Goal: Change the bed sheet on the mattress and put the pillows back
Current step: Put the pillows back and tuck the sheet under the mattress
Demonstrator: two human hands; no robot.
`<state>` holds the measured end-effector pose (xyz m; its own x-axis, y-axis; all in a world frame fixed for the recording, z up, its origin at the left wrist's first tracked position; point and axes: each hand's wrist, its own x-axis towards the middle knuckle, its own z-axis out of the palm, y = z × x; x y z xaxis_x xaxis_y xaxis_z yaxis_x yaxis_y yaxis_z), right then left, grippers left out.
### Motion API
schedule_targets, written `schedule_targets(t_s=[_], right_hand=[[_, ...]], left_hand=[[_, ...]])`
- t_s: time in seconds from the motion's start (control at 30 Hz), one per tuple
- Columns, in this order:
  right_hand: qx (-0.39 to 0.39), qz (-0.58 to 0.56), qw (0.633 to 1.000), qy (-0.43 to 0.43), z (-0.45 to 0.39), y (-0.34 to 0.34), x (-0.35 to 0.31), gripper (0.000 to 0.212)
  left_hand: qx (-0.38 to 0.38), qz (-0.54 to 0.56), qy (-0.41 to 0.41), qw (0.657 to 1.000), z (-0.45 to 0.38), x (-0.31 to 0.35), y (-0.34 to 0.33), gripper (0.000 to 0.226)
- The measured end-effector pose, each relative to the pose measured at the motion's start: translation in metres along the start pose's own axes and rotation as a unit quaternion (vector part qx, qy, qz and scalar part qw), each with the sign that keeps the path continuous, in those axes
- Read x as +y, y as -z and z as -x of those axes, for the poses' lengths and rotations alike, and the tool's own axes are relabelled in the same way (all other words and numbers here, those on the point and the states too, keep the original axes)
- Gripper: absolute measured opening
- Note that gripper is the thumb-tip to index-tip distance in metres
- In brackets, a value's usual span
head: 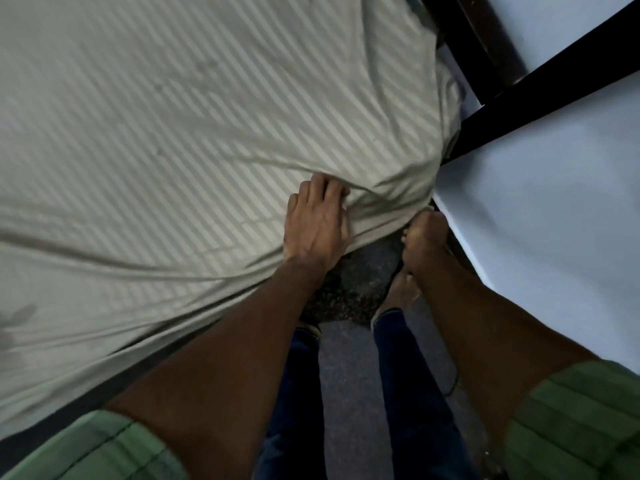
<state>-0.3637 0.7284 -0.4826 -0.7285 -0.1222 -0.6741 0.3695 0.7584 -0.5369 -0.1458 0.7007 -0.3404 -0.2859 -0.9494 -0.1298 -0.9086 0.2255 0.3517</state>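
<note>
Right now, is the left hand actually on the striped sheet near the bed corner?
Touching. The head view shows the left hand lying on the striped sheet at the mattress edge, its fingers pressing into a bunched fold of the fabric.

Left hand (317, 223) presses striped sheet (156, 133); right hand (424, 242) grips its corner.

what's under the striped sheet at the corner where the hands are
The striped sheet covers whatever it lies on; no mattress surface shows. The left hand rests on top, and the right hand grips its corner edge, below which dark floor shows.
</note>
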Motion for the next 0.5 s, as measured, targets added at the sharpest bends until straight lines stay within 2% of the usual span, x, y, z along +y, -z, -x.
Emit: schedule_targets(t_s=[0.07,0.17,0.27,0.3,0.43,0.5], right_hand=[[-0.044,-0.086,0.995,-0.012,0.027,-0.005,-0.009,0.063],[-0.116,-0.164,0.979,0.027,0.085,-0.013,-0.058,0.051],[-0.143,-0.196,0.970,0.016,0.078,-0.025,-0.089,0.073],[-0.145,-0.199,0.969,0.012,0.071,-0.027,-0.097,0.073],[-0.115,-0.136,0.984,0.014,0.055,-0.020,-0.113,0.031],[-0.096,-0.084,0.991,0.029,0.042,-0.011,-0.117,0.023]], left_hand=[[0.002,0.003,-0.001,1.000,-0.003,0.006,0.000,0.031],[0.016,0.039,0.008,0.999,-0.016,0.018,0.000,0.027],[0.019,0.047,0.000,0.999,-0.031,0.035,-0.001,0.028],[0.020,0.047,-0.003,0.999,-0.036,0.041,-0.003,0.029],[0.016,0.046,0.007,0.999,-0.055,0.061,-0.009,0.030],[0.010,0.044,0.011,0.999,-0.059,0.071,-0.012,0.029]])
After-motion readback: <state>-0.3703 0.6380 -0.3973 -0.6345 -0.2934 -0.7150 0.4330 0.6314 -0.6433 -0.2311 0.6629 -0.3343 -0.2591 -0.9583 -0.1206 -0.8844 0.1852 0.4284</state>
